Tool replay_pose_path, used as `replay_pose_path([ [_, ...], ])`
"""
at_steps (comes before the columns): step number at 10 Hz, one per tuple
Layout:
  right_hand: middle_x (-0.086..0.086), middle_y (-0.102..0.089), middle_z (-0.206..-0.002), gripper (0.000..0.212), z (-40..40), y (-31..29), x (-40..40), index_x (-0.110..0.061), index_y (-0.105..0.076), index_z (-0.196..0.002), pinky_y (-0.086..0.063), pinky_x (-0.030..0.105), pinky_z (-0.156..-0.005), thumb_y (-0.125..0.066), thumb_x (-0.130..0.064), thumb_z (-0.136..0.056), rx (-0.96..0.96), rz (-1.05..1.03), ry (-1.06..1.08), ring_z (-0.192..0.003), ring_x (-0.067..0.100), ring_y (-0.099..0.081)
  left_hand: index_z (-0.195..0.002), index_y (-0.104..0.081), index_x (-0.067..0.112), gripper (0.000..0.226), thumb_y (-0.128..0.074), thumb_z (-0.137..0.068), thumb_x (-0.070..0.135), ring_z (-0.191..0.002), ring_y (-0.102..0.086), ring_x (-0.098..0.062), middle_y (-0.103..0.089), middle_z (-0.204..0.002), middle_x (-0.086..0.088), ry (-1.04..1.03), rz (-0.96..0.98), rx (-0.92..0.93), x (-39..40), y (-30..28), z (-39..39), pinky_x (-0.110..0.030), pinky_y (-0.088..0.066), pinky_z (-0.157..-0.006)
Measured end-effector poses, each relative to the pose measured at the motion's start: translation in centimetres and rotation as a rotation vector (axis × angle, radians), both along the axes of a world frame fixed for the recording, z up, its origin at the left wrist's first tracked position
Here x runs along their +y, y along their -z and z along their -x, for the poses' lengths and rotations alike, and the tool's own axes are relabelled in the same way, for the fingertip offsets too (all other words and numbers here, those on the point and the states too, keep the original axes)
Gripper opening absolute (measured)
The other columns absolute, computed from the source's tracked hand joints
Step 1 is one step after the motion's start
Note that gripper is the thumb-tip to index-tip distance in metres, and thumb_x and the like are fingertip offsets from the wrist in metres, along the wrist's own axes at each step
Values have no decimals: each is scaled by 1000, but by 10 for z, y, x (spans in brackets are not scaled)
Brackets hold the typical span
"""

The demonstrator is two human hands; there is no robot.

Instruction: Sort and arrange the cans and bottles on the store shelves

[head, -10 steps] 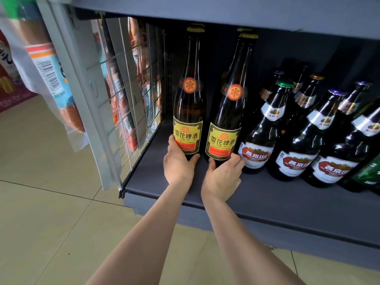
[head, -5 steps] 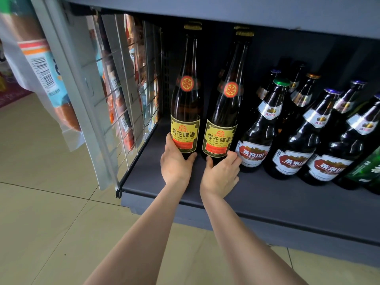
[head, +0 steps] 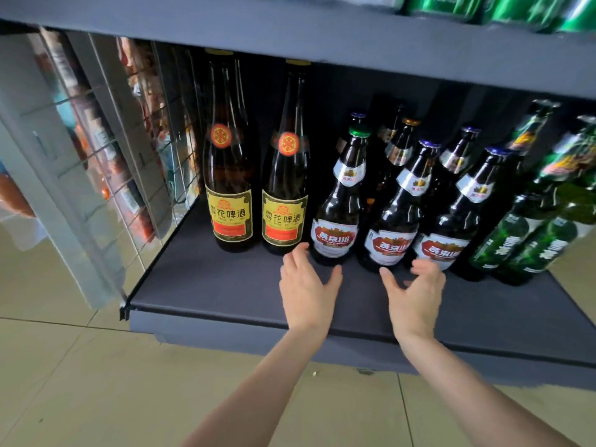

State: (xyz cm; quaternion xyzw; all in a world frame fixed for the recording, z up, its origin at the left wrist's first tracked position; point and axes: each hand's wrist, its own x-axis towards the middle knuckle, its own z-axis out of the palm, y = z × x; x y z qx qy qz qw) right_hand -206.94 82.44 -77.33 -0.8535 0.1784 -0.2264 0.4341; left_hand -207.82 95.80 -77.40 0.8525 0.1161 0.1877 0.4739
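Head view: a dark grey store shelf (head: 225, 285) sits low above a pale tiled floor (head: 64, 382), with a wire-mesh side panel (head: 135, 175) at nine o'clock and a second shelf board overhead carrying green cans (head: 483, 8) at one o'clock. Two tall brown bottles with yellow labels (head: 230, 175) stand side by side at eleven o'clock, labels facing out, just beside a front row of three shorter brown bottles with red-and-white labels (head: 335, 221); more bottles stand behind them. Green glass bottles (head: 529, 233) crowd the three o'clock end.

The left hand (head: 306, 288) hovers with fingers spread and relaxed, holding nothing, its fingertips close to the base of the first red-label bottle. The right hand (head: 416, 291) is likewise wide and empty, blurred, in front of the gap between the second and third red-label bottles.

The risks, as I judge them: the bottles stand tightly packed, so a push on one low down could knock its neighbour or clink glass on glass. The red-label row appears to sit closer to the front edge than the tall pair, so pulling it further forward carelessly could tip a bottle off onto the tiles. Tall, narrow bottles topple easily if nudged near the base while a hand reaches past them.
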Motion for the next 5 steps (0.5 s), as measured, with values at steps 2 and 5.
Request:
replay_pose_path([
  [2,14,-46,-126,58,-8,7,6,-12,-50,-131,-39,44,-90,-73,-25,-80,6,74,57,-112,32,-49,-139,-30,15,70,-63,-83,41,-123,-40,-27,-42,-129,-9,-106,-54,197,-21,-6,-24,-39,-30,-98],
  [5,10,-52,-110,60,-9,1,-6,-18,-45,-133,-41,46,-91,-72,-27,-80,132,5,-38,-106,29,-51,-143,-24,12,70,-62,-86,28,-118,-44,-28,-39,-130,-11,16,-101,175,-13,-4,-16,-38,-33,-99],
])
